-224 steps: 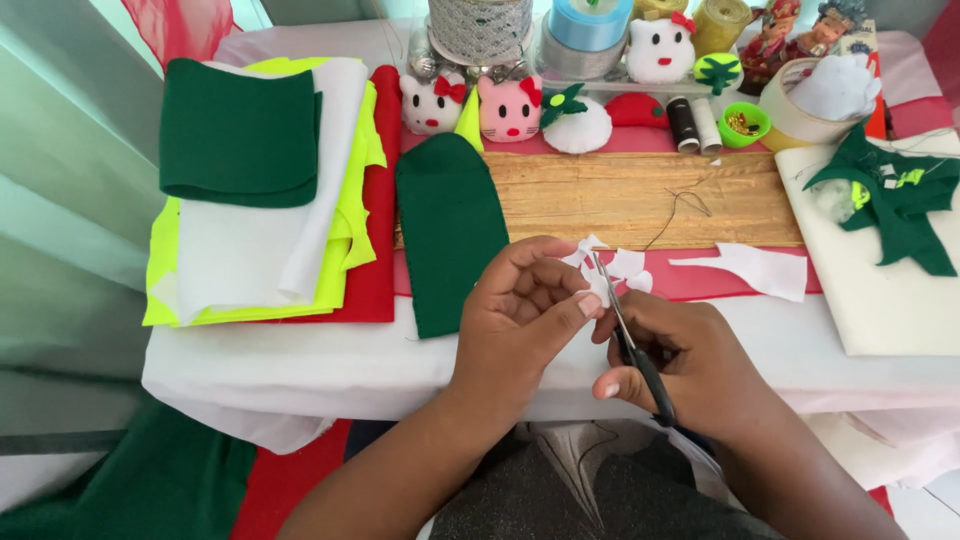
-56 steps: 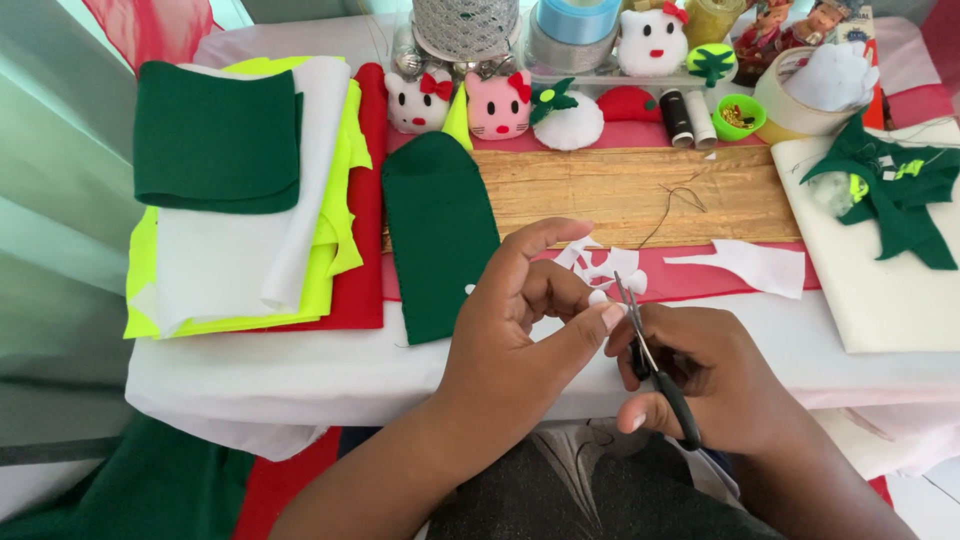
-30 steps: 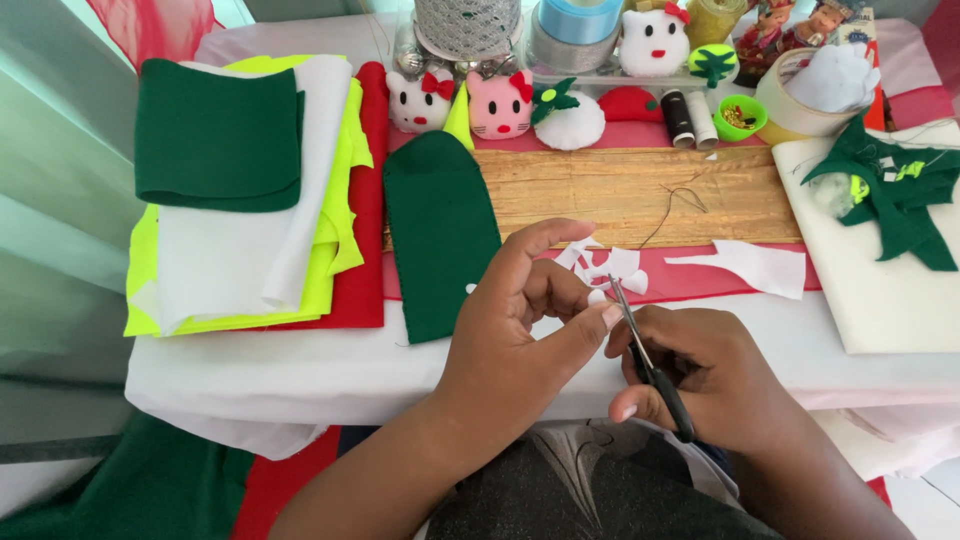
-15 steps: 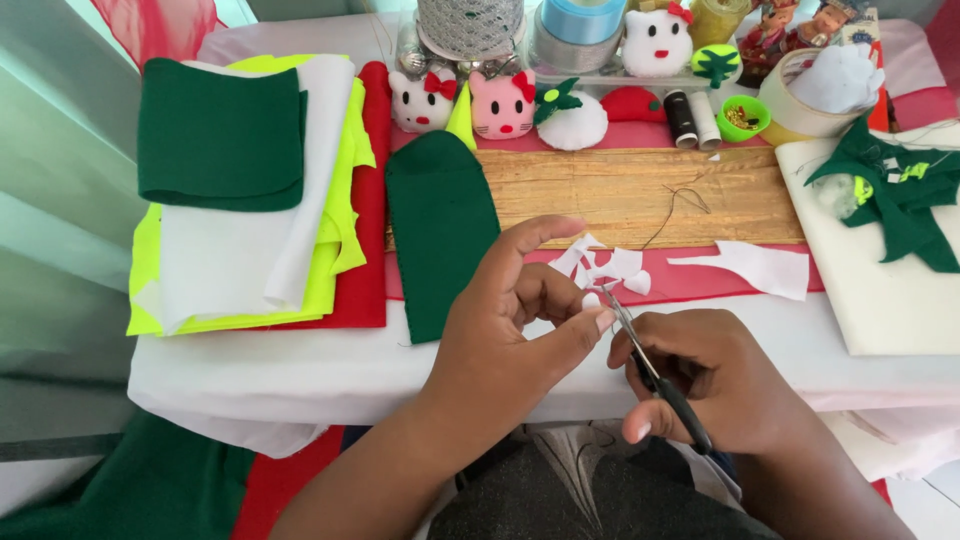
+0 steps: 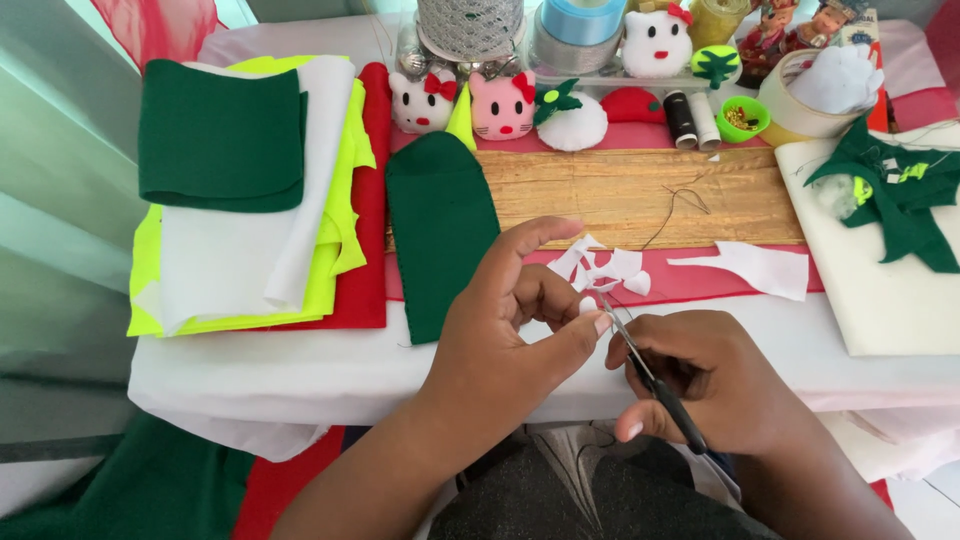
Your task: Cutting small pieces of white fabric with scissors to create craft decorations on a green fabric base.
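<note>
In the head view, a small white felt piece [image 5: 603, 268] is pinched between the thumb and fingertips of the left hand [image 5: 510, 335], held just above the near edge of the white-covered table [image 5: 300, 365]. The right hand [image 5: 700, 380] is closed around the handles of a pair of black scissors [image 5: 645, 365], whose blades are angled up toward the felt piece and meet it right beside the left thumb tip. Whether the blades are parted or shut at the felt cannot be told; they are too thin here. The two hands are brought close together, almost touching.

Beyond the hands, more white felt scraps [image 5: 745, 268] are laid on a pink strip, with a wooden board [image 5: 640, 190] behind and a length of dark thread [image 5: 680, 200] lying across it. A dark green felt shape [image 5: 440, 230] is placed to the left of the board, and a stack of felt sheets [image 5: 250, 200] in green, white, yellow and red sits further left. Small plush cat heads [image 5: 460, 100], thread spools [image 5: 692, 118] and ribbon rolls are lined along the far edge; a green felt cut-out [image 5: 895, 190] rests on a white pad at the right.

The chief risk is judged to be a nick to the left thumb, since the blade tips are worked so near it. The tiny piece could also be cut off-line or dropped if the pinch slackens.
</note>
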